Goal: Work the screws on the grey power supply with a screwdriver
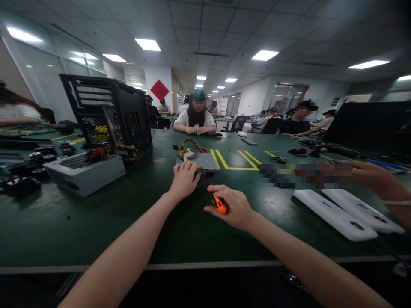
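A grey metal computer power supply [210, 161] lies on the green table in front of me, its socket side facing me and a bundle of coloured cables [192, 147] at its far left. My left hand [185, 179] grips the top and left side of it, fingers curled over the casing. Just nearer to me, my right hand [233, 207] is closed around an orange and black screwdriver [219, 204]. Only the handle shows; the shaft cannot be made out. The screwdriver appears apart from the power supply.
Another power supply [93, 177] sits left, before a black computer case [105, 113]. Fans [22, 182] lie far left. To the right are two white devices [335, 214], a dark monitor [369, 128] and another person's hand [359, 173]. A person [195, 115] sits opposite.
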Demonstrator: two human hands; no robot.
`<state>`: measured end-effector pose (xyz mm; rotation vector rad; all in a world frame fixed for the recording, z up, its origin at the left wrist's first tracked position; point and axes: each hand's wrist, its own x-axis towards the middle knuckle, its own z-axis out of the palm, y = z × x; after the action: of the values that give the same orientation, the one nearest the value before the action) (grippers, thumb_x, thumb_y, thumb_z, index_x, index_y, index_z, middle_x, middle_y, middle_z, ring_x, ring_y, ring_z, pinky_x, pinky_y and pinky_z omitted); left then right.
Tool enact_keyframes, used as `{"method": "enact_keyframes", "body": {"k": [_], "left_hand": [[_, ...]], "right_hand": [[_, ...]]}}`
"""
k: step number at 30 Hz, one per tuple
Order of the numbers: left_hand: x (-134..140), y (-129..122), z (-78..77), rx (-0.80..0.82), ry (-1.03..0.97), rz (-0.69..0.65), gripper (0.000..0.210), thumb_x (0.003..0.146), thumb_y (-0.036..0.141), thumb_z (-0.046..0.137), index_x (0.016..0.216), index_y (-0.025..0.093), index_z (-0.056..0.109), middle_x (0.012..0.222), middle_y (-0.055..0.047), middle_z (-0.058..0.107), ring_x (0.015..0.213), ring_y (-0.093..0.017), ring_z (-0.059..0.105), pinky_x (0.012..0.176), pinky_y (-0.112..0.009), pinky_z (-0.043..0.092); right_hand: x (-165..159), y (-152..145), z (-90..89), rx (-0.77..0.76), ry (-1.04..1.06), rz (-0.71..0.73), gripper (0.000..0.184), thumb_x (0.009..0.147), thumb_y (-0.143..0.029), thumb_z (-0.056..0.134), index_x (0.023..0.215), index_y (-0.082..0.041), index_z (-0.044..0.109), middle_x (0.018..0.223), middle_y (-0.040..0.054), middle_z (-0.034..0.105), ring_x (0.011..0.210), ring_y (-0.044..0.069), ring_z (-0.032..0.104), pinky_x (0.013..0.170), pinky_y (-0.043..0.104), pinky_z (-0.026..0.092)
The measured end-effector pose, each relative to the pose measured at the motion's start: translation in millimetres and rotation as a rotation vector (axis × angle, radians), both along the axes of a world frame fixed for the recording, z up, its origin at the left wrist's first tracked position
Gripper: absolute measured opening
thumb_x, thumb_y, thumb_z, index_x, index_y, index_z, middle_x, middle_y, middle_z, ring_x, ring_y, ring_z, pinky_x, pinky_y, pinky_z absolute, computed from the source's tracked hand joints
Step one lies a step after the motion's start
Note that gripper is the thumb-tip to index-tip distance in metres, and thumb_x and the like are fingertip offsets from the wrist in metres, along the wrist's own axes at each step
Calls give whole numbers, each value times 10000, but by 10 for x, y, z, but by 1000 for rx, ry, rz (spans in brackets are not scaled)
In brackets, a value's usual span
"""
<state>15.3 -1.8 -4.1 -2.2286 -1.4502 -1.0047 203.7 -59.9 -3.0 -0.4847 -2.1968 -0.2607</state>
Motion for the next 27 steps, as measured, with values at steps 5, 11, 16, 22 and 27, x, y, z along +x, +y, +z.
{"method": "enact_keyframes", "body": {"k": [5, 11, 16, 22, 27], "left_hand": [[6, 0, 5, -16, 1, -1, 229, 845, 267, 426, 1053, 252, 520, 1104, -42, 535, 1056, -217, 427, 882, -389, 273], [8, 0, 6, -11, -4, 4, 228, 840, 260, 428, 1049, 253, 521, 1097, -43, 539, 1048, -219, 435, 881, -391, 279], [12, -10, 13, -15, -13, 5, 225, 837, 260, 434, 1044, 250, 522, 1093, -45, 543, 1049, -217, 439, 884, -390, 281], [21, -13, 15, -7, -6, 9, 225, 833, 272, 447, 1044, 256, 523, 1089, -38, 543, 1046, -216, 438, 885, -390, 278], [36, -13, 6, 1, -17, 24, 220, 826, 277, 460, 1035, 246, 523, 1082, -40, 548, 1037, -219, 438, 883, -394, 272]], "right_hand": [[-9, -85, 67, -46, -160, 37, 360, 851, -319, 472, 1170, -161, 423, 1155, 143, 527, 1013, 203, 559, 773, 313, 500], [-35, -73, 43, 16, -154, 48, 345, 820, -416, 545, 1049, -169, 468, 1043, 124, 606, 901, 209, 615, 708, 312, 513], [-23, -69, 47, -90, -127, 96, 361, 818, -411, 524, 1059, -161, 424, 1055, 139, 585, 993, 218, 583, 759, 329, 512], [-35, -97, 67, 3, -189, 85, 297, 846, -324, 501, 1095, -171, 450, 1070, 125, 585, 961, 215, 597, 753, 328, 514], [-16, -63, 23, -114, -60, 103, 318, 817, -378, 534, 1023, -164, 422, 1029, 134, 586, 958, 216, 594, 746, 333, 522]]}}
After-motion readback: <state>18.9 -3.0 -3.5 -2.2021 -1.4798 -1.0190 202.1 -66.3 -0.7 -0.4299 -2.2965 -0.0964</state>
